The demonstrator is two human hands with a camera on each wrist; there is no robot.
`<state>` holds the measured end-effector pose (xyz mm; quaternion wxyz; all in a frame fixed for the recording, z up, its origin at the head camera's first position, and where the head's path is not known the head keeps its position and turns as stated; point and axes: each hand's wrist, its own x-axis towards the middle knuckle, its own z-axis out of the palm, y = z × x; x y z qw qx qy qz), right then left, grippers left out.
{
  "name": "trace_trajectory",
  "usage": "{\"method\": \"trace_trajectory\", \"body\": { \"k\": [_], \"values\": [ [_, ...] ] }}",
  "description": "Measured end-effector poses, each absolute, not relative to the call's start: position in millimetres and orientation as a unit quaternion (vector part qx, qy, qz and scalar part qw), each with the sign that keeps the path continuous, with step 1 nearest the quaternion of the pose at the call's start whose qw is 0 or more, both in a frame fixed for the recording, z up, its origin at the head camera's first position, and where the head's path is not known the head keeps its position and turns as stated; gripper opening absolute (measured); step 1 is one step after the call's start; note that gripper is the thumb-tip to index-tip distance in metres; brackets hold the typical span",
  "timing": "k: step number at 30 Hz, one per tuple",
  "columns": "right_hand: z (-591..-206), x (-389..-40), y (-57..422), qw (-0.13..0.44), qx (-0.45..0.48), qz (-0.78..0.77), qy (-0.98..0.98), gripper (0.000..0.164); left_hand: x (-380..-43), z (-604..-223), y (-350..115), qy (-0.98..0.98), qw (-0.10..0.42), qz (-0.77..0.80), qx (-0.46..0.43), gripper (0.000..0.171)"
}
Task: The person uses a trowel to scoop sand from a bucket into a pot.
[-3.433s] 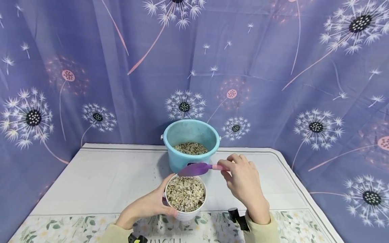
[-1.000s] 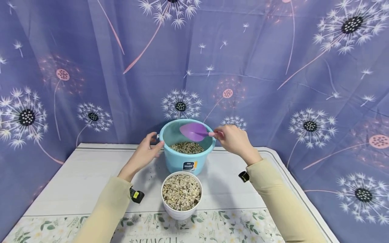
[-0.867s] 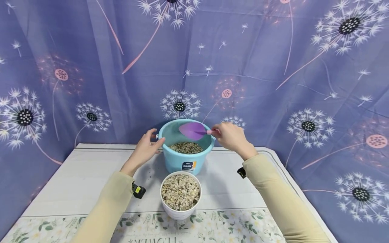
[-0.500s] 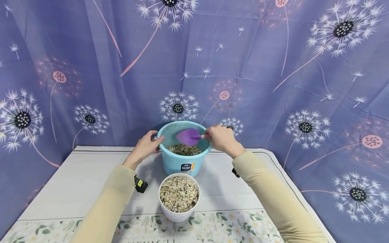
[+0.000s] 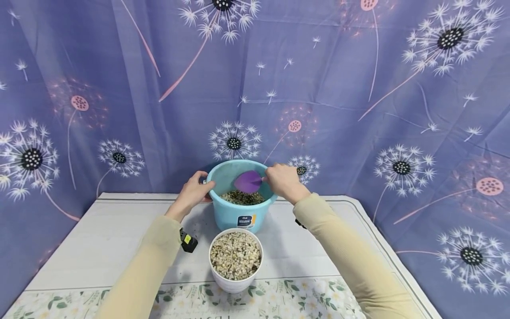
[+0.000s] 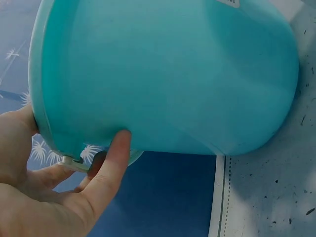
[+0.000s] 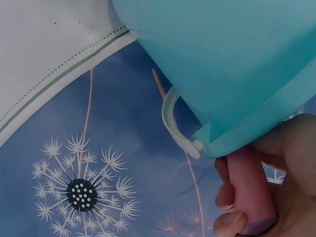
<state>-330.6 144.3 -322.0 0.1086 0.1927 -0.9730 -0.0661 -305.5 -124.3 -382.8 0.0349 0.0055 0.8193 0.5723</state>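
Note:
A light blue bucket (image 5: 227,217) stands at the back of the table, with a layer of grainy soil mix (image 5: 242,198) at its bottom. My left hand (image 5: 191,195) grips its left rim, the thumb over the edge and a fingertip pressing the outer wall in the left wrist view. Over the right rim, my right hand (image 5: 283,181) holds a trowel (image 5: 248,181) by its pink handle (image 7: 249,192). The trowel's purple blade is inside the bucket, its tip close over the mix. Directly in front stands a white pot (image 5: 233,283), heaped with paler grainy mix.
A white cloth (image 5: 318,252) with a floral band covers the table. Dark crumbs lie on it left of the bucket. A blue dandelion-print curtain (image 5: 179,110) hangs right behind the bucket. The bucket's bail handle (image 7: 170,118) hangs down behind it.
My left hand has let go of the white pot and taken the bucket's rim. My right hand has carried the trowel from over the pot down into the bucket.

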Motion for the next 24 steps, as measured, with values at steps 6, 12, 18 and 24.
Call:
{"method": "trace_trajectory", "body": {
  "k": [6, 12, 18, 24],
  "values": [
    [-326.9, -334.2, 130.4, 0.125, 0.195, -0.110, -0.967, 0.025, -306.4, -380.8, -126.4, 0.821, 0.041, 0.569, -0.005, 0.056],
    [-339.6, -337.4, 113.5, 0.129, 0.206, -0.157, -0.957, 0.025, -306.1, -382.0, -125.4, 0.821, 0.033, 0.569, -0.007, 0.057],
    [-348.3, -337.6, 102.3, 0.122, 0.200, -0.189, -0.954, 0.016, -306.3, -385.2, -121.8, 0.818, 0.027, 0.574, -0.003, 0.057],
    [-351.5, -338.1, 99.6, 0.143, 0.211, -0.194, -0.947, 0.016, -305.4, -386.6, -121.2, 0.816, 0.018, 0.578, -0.004, 0.057]
  ]
}}
